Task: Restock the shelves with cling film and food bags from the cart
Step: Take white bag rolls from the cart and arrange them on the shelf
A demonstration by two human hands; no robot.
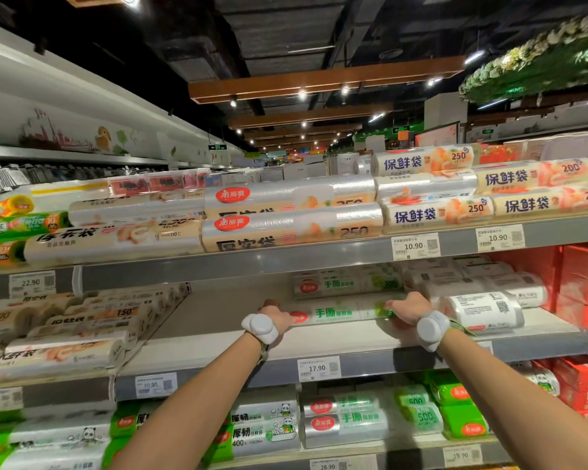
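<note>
A long roll of cling film with a red logo and green lettering lies on the middle shelf. My left hand grips its left end and my right hand grips its right end. Both arms reach forward and each wrist wears a white band. Behind it lies another roll of the same kind. The cart is out of view.
Food bag rolls fill the top shelf. White rolls and red boxes stand right of my hands; beige rolls lie left. Bare shelf shows left of the held roll. Green and white packs fill the lower shelf.
</note>
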